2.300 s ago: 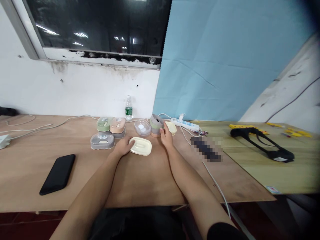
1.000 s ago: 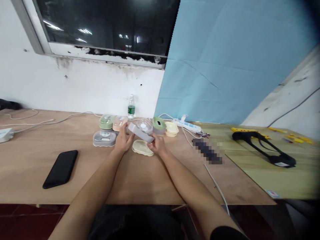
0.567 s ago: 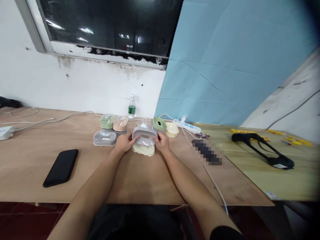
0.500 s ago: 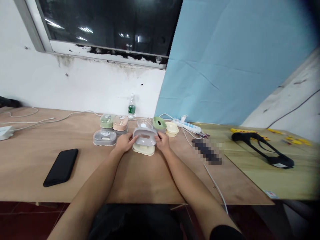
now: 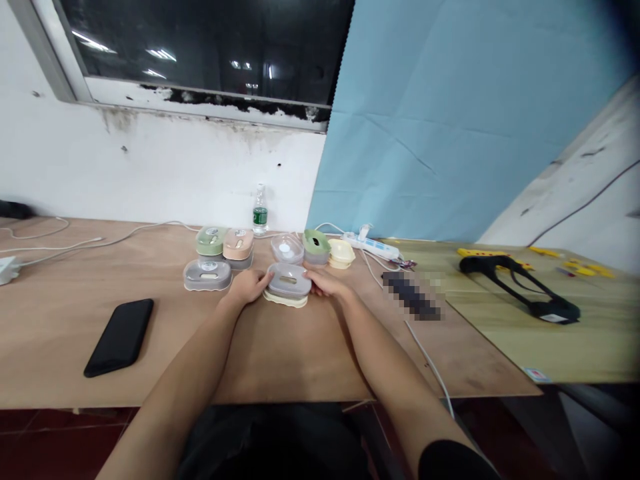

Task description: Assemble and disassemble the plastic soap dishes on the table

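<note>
A grey lid sits on a cream soap-box base in the middle of the wooden table. My left hand grips the lid's left end and my right hand presses its right end, fingers curled round it. Behind stand a grey box, a green box, a peach box, a clear lid, a green-topped box and a cream piece.
A black phone lies at the left. A water bottle stands by the wall. A white power strip and its cable run along the right, beside a black strap and yellow parts.
My right hand took the grey lid from the back; both hands turned it and lowered it onto the cream base, where it now rests.
</note>
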The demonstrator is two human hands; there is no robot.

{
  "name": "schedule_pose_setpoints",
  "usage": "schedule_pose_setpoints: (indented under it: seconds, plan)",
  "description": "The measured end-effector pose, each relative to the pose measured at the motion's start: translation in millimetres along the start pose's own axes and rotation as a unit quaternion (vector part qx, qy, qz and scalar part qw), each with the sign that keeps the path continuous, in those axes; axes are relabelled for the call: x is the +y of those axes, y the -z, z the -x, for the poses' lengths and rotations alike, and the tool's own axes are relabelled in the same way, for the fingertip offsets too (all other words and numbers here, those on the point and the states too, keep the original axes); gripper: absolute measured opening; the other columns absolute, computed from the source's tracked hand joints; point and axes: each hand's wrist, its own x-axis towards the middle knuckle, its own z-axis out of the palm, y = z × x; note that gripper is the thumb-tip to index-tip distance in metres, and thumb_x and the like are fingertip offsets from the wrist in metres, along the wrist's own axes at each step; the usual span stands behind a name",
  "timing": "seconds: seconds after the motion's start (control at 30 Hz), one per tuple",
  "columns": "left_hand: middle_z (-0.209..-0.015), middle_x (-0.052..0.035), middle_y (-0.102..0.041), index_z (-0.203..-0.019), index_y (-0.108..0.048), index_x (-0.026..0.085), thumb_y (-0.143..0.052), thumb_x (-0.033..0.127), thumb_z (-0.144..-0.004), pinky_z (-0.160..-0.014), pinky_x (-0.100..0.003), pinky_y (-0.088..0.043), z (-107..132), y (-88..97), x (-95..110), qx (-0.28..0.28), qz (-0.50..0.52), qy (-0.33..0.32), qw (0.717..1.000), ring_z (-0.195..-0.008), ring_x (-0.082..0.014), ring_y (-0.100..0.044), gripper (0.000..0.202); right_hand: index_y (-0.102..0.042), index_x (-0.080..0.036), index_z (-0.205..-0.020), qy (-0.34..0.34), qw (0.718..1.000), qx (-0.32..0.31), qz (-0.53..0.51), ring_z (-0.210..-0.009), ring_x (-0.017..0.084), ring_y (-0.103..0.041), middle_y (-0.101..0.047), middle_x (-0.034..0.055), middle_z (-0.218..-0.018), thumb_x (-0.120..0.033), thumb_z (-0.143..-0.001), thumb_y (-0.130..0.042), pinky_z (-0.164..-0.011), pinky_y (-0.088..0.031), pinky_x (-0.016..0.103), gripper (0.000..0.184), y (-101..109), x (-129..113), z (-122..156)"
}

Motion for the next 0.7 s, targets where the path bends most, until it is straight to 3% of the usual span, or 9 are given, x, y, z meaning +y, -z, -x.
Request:
schedule_pose_setpoints:
  seconds: [0.2, 0.43, 0.5, 0.57, 0.7]
  plan:
    - [-0.081, -0.0085, -0.070, -0.071, -0.066, 0.021, -0.026, 0.060, -0.089, -0.064, -0.028, -0.039, -2, -3.3, -3, -0.020, -0.003, 0.023, 1.000, -0.078, -0.0227, -0.063, 0.059, -0.055, -0.017, -0.064, -0.025, 0.997, -0.056, 0.041, -0.031, 0.008, -0.041, -0.054, -0.0006, -0.044, -0.046, -0.087, -0.039, -0.029, -0.024, 0.020, 0.040, 1, -5, 3]
    - [-0.081, -0.0063, -0.069, -0.072, -0.062, 0.020, -0.043, 0.058, -0.084, -0.061, -0.027, -0.040, -4, -6.1, -7, -0.017, -0.008, 0.065, 0.998, -0.077, -0.0218, -0.063, 0.044, -0.052, -0.018, -0.059, -0.018, 0.994, -0.061, 0.088, -0.032, 0.009, -0.040, -0.048, -0.0034, -0.040, -0.054, -0.080, -0.053, -0.034, -0.027, 0.021, 0.041, -3, 0, -2]
    - [-0.083, -0.0059, -0.069, -0.078, -0.061, 0.021, -0.046, 0.056, -0.083, -0.063, -0.028, -0.041, -4, -8.1, -9, -0.004, -0.006, 0.074, 0.997, -0.078, -0.0220, -0.063, 0.039, -0.050, -0.019, -0.059, 0.018, 0.995, -0.012, 0.094, -0.035, 0.009, -0.040, -0.046, -0.0046, -0.041, -0.056, -0.079, -0.052, -0.037, -0.026, 0.021, 0.042, -7, 2, -5]
    - [-0.089, -0.0059, -0.069, -0.090, -0.060, 0.021, -0.048, 0.052, -0.083, -0.067, -0.029, -0.044, -5, -10.7, -11, 0.015, 0.005, 0.075, 0.997, -0.082, -0.0220, -0.064, 0.035, -0.048, -0.019, -0.057, 0.071, 0.986, 0.085, 0.123, -0.041, 0.009, -0.043, -0.048, -0.0043, -0.045, -0.055, -0.079, -0.053, -0.042, -0.026, 0.020, 0.043, -13, 3, -8]
    - [-0.115, -0.0098, -0.062, -0.117, -0.052, 0.018, -0.050, 0.040, -0.084, -0.085, -0.032, -0.045, -6, -15.6, -14, 0.055, 0.026, 0.042, 0.997, -0.104, -0.0229, -0.060, 0.040, -0.052, -0.018, -0.056, 0.128, 0.932, 0.282, 0.189, -0.054, 0.011, -0.048, -0.055, -0.0016, -0.054, -0.049, -0.081, -0.053, -0.050, -0.029, 0.022, 0.039, -27, -1, -12]
